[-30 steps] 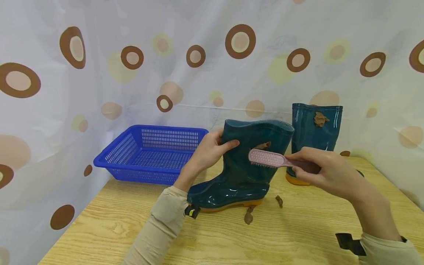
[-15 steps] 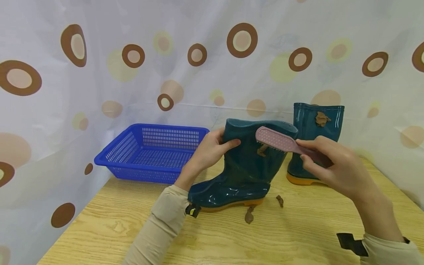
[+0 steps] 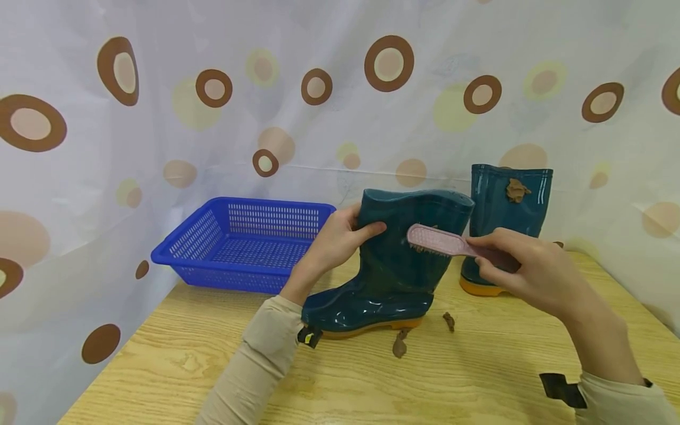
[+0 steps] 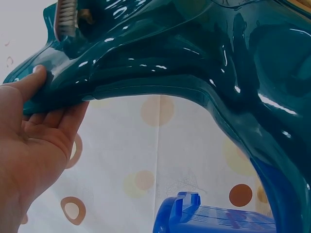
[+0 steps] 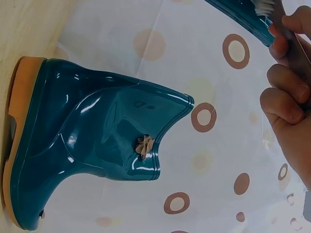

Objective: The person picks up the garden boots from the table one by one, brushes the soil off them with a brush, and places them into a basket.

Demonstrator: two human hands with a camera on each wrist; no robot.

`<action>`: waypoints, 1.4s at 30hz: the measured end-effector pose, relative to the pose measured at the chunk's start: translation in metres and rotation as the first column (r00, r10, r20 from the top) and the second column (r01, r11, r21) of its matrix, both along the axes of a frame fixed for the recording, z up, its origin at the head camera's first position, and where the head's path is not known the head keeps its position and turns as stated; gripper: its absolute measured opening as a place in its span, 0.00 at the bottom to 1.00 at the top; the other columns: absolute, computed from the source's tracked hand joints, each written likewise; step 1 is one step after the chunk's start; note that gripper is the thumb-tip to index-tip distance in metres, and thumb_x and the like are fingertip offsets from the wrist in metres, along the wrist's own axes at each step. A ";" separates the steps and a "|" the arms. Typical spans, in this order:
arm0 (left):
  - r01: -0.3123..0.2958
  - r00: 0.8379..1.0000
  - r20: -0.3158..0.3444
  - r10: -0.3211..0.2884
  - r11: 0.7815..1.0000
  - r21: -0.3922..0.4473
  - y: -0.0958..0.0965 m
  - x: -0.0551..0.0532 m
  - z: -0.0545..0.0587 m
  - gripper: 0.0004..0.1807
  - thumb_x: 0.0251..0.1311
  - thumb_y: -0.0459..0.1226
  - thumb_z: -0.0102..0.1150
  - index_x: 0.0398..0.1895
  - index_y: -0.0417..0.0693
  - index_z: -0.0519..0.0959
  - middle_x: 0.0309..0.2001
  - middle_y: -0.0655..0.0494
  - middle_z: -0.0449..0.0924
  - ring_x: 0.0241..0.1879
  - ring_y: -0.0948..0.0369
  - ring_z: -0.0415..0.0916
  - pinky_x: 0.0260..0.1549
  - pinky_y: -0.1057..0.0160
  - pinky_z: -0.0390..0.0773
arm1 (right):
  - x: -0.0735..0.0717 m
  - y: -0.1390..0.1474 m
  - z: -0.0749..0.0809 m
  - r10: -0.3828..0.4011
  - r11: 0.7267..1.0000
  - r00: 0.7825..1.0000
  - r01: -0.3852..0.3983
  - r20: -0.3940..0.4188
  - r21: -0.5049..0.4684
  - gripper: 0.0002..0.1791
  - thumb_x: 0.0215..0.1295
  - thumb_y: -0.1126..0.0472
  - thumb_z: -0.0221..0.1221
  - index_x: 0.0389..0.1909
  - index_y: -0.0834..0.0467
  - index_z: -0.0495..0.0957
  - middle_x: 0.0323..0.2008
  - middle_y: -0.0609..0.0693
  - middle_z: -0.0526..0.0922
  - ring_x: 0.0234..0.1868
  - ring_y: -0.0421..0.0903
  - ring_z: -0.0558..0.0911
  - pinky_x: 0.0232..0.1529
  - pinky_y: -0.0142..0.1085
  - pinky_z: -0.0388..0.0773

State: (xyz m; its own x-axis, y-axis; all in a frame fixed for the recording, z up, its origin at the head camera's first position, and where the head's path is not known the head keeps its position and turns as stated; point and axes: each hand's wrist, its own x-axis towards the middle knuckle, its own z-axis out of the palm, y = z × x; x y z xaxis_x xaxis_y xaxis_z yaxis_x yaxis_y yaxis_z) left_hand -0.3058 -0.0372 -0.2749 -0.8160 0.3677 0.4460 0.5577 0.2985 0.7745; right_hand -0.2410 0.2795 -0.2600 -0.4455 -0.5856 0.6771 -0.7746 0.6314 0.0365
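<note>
Teal and glossy, the tilted rain boot [image 3: 390, 277] is at the middle of the wood-grain table [image 3: 372, 392], and we see its toe pointing left and its shaft leaning right. We find the left hand [image 3: 337, 239] gripping that shaft near the top, thumb on the near side and fingers behind. Our right hand [image 3: 531, 268] holds the handle of a pink bristle brush [image 3: 437, 241], whose head lies across the shaft, bristles downward; from these angles we cannot quite tell whether they touch the boot. In the left wrist view, we see a brown lump [image 4: 86, 16] on the shaft just beside the bristles. Behind the right hand we see the second rain boot [image 3: 504, 206] upright, with a brown clump [image 3: 516, 190] below its rim. Two brown bits [image 3: 399, 343] lie near the heel, and a blue plastic basket [image 3: 234, 276] sits to the left.
</note>
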 end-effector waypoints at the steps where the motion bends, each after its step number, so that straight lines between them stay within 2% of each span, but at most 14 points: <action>1: 0.001 1.000 0.002 -0.001 1.000 0.001 0.000 0.000 0.000 0.18 0.69 0.45 0.58 0.57 0.48 0.77 0.49 0.50 0.85 0.47 0.58 0.85 0.51 0.58 0.83 | 0.000 0.000 0.000 -0.005 1.000 1.000 0.005 0.009 0.006 0.23 0.48 0.72 0.69 0.49 0.57 0.82 0.34 0.42 0.84 0.26 0.28 0.70 0.26 0.18 0.70; 9: -0.003 1.000 -0.003 0.003 1.000 -0.007 0.000 0.000 0.000 0.18 0.69 0.44 0.58 0.57 0.47 0.77 0.51 0.51 0.85 0.49 0.57 0.84 0.52 0.58 0.83 | 0.004 -0.001 0.001 -0.034 0.999 0.995 0.031 0.093 0.033 0.21 0.51 0.71 0.69 0.47 0.54 0.83 0.35 0.40 0.83 0.27 0.28 0.71 0.27 0.19 0.70; 12: -0.003 1.000 -0.004 0.003 1.000 -0.007 -0.001 0.000 0.000 0.18 0.69 0.45 0.58 0.57 0.47 0.77 0.50 0.51 0.85 0.49 0.57 0.84 0.52 0.57 0.83 | 0.005 -0.002 0.002 -0.009 1.000 0.995 0.006 0.103 0.028 0.21 0.50 0.72 0.69 0.46 0.54 0.83 0.36 0.41 0.84 0.27 0.28 0.71 0.28 0.18 0.71; 16: 0.000 1.000 -0.011 0.000 1.000 -0.001 -0.001 -0.001 0.000 0.17 0.69 0.45 0.58 0.56 0.48 0.78 0.49 0.51 0.85 0.48 0.58 0.85 0.52 0.58 0.83 | 0.006 -0.002 0.005 0.073 0.997 0.996 -0.072 0.057 -0.013 0.24 0.46 0.75 0.69 0.47 0.56 0.83 0.36 0.42 0.84 0.27 0.28 0.71 0.27 0.18 0.70; 19: 0.001 1.000 -0.016 -0.001 1.000 0.004 -0.001 -0.001 -0.001 0.18 0.69 0.44 0.58 0.57 0.48 0.77 0.50 0.51 0.85 0.48 0.57 0.85 0.52 0.57 0.83 | 0.007 -0.002 0.008 0.122 0.990 0.992 -0.121 0.008 -0.068 0.24 0.48 0.75 0.67 0.49 0.60 0.83 0.35 0.43 0.82 0.27 0.28 0.69 0.25 0.18 0.67; 21: 0.001 1.000 -0.013 0.000 1.000 0.006 -0.001 -0.001 -0.001 0.18 0.69 0.44 0.58 0.57 0.48 0.77 0.50 0.51 0.85 0.48 0.57 0.85 0.52 0.57 0.83 | 0.006 -0.001 0.008 0.128 0.986 0.991 -0.131 -0.035 -0.101 0.19 0.53 0.71 0.66 0.49 0.62 0.83 0.33 0.43 0.81 0.27 0.28 0.67 0.24 0.18 0.66; 26: -0.005 1.000 -0.008 0.005 1.000 0.004 0.000 -0.001 0.000 0.18 0.69 0.45 0.59 0.57 0.48 0.77 0.50 0.51 0.85 0.48 0.57 0.85 0.51 0.58 0.83 | 0.003 0.002 0.007 0.067 0.989 0.990 -0.082 -0.123 -0.127 0.16 0.62 0.60 0.63 0.48 0.63 0.83 0.31 0.45 0.81 0.27 0.28 0.67 0.24 0.19 0.66; 31: -0.002 1.000 -0.007 0.002 1.000 0.003 -0.001 0.000 -0.001 0.18 0.69 0.45 0.59 0.57 0.48 0.77 0.50 0.51 0.85 0.48 0.58 0.85 0.51 0.58 0.83 | 0.002 0.004 0.006 -0.008 0.998 0.991 0.000 -0.132 -0.063 0.17 0.67 0.53 0.59 0.48 0.60 0.84 0.29 0.44 0.81 0.24 0.30 0.68 0.24 0.19 0.67; 35: 0.000 1.000 -0.003 0.000 1.000 0.006 -0.001 0.000 -0.001 0.18 0.69 0.45 0.58 0.58 0.48 0.77 0.51 0.51 0.85 0.48 0.57 0.85 0.51 0.57 0.83 | 0.003 0.003 0.004 -0.046 0.999 0.997 0.045 -0.060 -0.019 0.14 0.60 0.62 0.65 0.47 0.58 0.83 0.32 0.44 0.84 0.25 0.29 0.70 0.25 0.18 0.69; 38: -0.002 1.000 0.001 0.002 1.000 0.006 0.000 0.000 -0.001 0.18 0.69 0.45 0.58 0.58 0.48 0.77 0.51 0.51 0.85 0.49 0.57 0.85 0.51 0.57 0.83 | 0.005 0.003 0.003 -0.075 0.997 0.997 0.075 0.018 0.001 0.19 0.52 0.69 0.69 0.47 0.57 0.83 0.35 0.44 0.85 0.26 0.28 0.72 0.28 0.17 0.71; 42: -0.007 1.000 0.004 0.007 1.000 0.004 0.000 0.000 -0.001 0.18 0.69 0.45 0.58 0.58 0.48 0.77 0.51 0.51 0.85 0.49 0.57 0.85 0.52 0.57 0.83 | 0.006 0.003 0.003 -0.092 0.996 0.990 0.091 0.102 0.018 0.19 0.54 0.69 0.68 0.48 0.56 0.83 0.36 0.44 0.85 0.28 0.28 0.73 0.28 0.19 0.72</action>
State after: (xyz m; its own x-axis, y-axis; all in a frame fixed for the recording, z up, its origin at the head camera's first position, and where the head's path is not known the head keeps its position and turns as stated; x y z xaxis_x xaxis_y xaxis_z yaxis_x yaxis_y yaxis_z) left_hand -0.3059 -0.0373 -0.2756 -0.8203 0.3606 0.4439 0.5525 0.2992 0.7780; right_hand -0.2351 0.2823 -0.2568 -0.5646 -0.5481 0.6171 -0.7137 0.6997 -0.0315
